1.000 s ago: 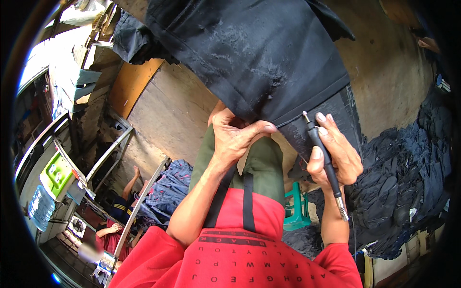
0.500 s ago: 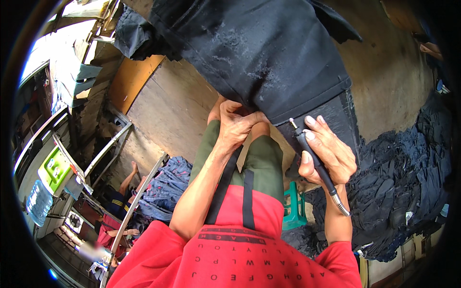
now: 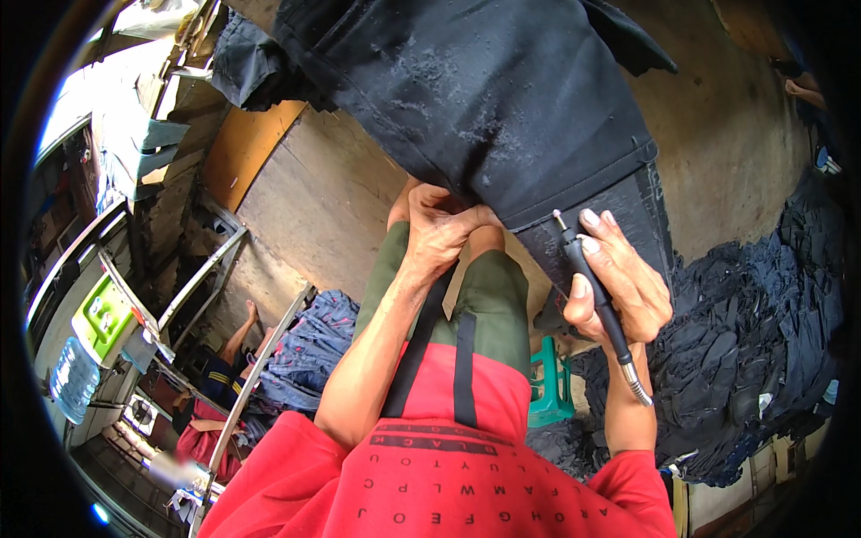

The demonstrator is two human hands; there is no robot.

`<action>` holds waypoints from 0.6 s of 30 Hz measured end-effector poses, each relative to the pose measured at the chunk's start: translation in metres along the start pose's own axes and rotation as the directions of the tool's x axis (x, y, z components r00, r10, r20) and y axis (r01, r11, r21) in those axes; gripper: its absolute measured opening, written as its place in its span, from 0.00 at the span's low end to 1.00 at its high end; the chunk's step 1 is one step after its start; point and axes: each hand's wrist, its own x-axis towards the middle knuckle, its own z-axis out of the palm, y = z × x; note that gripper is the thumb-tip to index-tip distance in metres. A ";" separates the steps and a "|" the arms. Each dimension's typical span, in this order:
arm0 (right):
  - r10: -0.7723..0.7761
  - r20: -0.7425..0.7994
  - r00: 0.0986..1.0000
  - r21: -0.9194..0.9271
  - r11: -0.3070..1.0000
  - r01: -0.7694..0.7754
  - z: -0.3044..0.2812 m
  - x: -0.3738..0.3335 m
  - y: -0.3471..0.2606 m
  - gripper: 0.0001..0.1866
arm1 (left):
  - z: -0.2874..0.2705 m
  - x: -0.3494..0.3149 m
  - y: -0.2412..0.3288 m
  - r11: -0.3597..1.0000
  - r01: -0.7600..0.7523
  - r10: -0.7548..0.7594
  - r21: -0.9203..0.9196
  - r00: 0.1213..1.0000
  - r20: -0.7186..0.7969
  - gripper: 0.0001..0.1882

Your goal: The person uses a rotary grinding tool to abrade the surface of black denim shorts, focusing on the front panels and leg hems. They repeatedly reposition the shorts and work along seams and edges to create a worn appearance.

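Note:
A black garment (image 3: 538,117), apparently trousers, is pulled over a dark flat board (image 3: 619,215) in front of me. Pale worn fuzz marks its surface. My left hand (image 3: 441,229) pinches the garment's near edge, with its fingertips partly hidden by cloth. In my right hand (image 3: 623,282) is a slim black rotary tool (image 3: 592,282), held like a pen. A small round bit tops the tool, and a metal flexible shaft leaves its lower end. The bit hovers at the stitched edge of the cloth; whether it touches I cannot tell.
A large heap of dark cloth (image 3: 744,332) lies at right. Near my legs are a green plastic stool (image 3: 549,386) and a pile of blue denim (image 3: 309,350). Left stand a metal frame (image 3: 202,278), a green tray (image 3: 103,314) and a water bottle (image 3: 74,381). Another person (image 3: 206,430) sits lower left.
My right hand and the rotary tool have shifted slightly right, and the bit has risen a little along the cloth edge. My left hand stays put. The other person's arm has moved.

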 end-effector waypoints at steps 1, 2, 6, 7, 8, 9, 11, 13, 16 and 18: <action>-0.003 -0.008 1.000 0.000 1.000 0.003 0.000 0.000 0.000 0.16 | 0.001 -0.001 0.001 1.000 0.012 -0.012 0.005 1.000 -0.003 0.30; 0.004 -0.007 1.000 -0.004 1.000 -0.004 0.000 0.000 0.000 0.16 | 0.002 -0.001 0.002 1.000 -0.004 0.004 0.010 1.000 -0.010 0.30; 0.025 -0.008 1.000 -0.018 1.000 -0.025 -0.001 0.001 0.000 0.16 | 0.003 -0.003 0.002 0.994 0.030 -0.036 -0.108 0.998 -0.060 0.34; 0.029 -0.008 1.000 -0.021 0.999 -0.029 -0.002 0.001 0.000 0.16 | 0.003 -0.003 0.001 0.992 0.041 -0.050 -0.120 0.996 -0.069 0.36; 0.027 -0.016 1.000 -0.024 0.999 -0.027 -0.002 0.001 0.000 0.16 | 0.003 -0.003 0.001 0.995 0.047 -0.053 -0.090 0.996 -0.070 0.37; 0.023 -0.025 0.999 -0.027 0.999 -0.024 -0.002 0.001 0.000 0.16 | 0.003 -0.003 0.000 0.997 0.067 -0.071 -0.044 0.992 -0.108 0.38; 0.026 -0.033 0.999 -0.034 0.999 -0.027 -0.002 -0.001 0.001 0.16 | 0.002 -0.004 -0.001 0.991 0.054 -0.062 -0.120 0.996 -0.065 0.39; 0.038 -0.033 0.999 -0.044 0.998 -0.039 -0.002 -0.002 0.002 0.16 | 0.001 -0.005 -0.002 0.987 0.062 -0.071 -0.151 0.996 -0.060 0.38; 0.056 -0.042 0.998 -0.064 0.996 -0.059 -0.003 -0.002 0.002 0.16 | -0.002 -0.003 -0.002 0.994 0.057 -0.059 -0.099 0.998 -0.020 0.35; 0.095 -0.067 0.993 -0.038 0.994 -0.098 -0.008 0.000 0.003 0.16 | -0.002 0.002 -0.001 1.000 0.024 -0.024 0.001 1.000 0.008 0.29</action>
